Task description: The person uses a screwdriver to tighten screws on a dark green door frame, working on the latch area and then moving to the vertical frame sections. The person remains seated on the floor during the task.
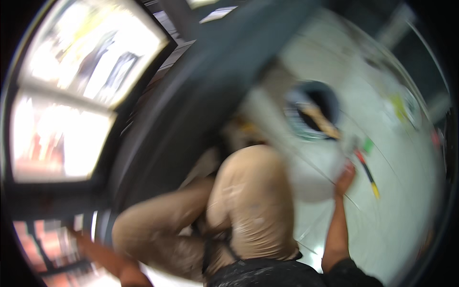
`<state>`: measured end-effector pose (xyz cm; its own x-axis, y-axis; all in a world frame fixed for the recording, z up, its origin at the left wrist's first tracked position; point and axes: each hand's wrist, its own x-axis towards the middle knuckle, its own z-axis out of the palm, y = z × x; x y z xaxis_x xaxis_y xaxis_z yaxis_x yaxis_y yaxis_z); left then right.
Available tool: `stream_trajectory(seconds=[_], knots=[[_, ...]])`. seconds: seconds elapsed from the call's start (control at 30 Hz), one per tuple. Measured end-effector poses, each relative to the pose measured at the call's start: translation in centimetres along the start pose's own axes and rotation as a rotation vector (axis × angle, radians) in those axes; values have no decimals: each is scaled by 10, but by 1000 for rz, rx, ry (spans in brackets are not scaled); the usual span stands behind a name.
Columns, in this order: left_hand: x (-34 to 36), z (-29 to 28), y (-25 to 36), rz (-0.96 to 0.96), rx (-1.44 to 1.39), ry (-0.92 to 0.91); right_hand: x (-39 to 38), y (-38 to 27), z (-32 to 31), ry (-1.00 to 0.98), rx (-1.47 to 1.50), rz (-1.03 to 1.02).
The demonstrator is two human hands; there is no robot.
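Note:
My right hand point(346, 178) is low over the pale tiled floor, blurred, so its fingers and anything in them cannot be made out. Just right of it lies a slim tool point(367, 174) with a red, black and yellow length. A bucket point(292, 116) with a dark inside stands farther off, and a wooden-looking handle point(319, 120) leans across its mouth. Between bucket and hand is a whitish rounded shape point(311, 179), too smeared to name. At the lower left, my left hand point(71, 233) is beside a dark railing point(40, 244); its fingers are smeared by motion.
My bent knees point(253, 191) in tan trousers fill the middle. A broad dark beam or frame point(186, 91) runs diagonally past them, with bright window panes point(62, 134) on the left. A small green object point(368, 145) and blurred yellow-green items point(400, 107) lie farther right.

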<state>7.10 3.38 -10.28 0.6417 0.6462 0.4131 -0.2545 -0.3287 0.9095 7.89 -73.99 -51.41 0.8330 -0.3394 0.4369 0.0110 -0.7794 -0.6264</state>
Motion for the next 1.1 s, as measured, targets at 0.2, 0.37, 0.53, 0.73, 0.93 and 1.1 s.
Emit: stream_trajectory(seconds=[0.2,0.37,0.53,0.73,0.93,1.1], knots=[[59,-157,75,294,-249,14,-4,-7,43,94,34,603],[84,-223,47,302,-422,-90,26,-98,144,-72,464,901],[76,-208,52,307,-488,-85,18,-154,149,-2,615,1094],[67,-199,59,224,-370,-48,-59,-185,80,-8,538,813],[64,-213,56,319,-455,-207,-12,-162,80,-50,532,903],[69,-209,41,505,-50,-85,41,-194,137,-30,711,932]])
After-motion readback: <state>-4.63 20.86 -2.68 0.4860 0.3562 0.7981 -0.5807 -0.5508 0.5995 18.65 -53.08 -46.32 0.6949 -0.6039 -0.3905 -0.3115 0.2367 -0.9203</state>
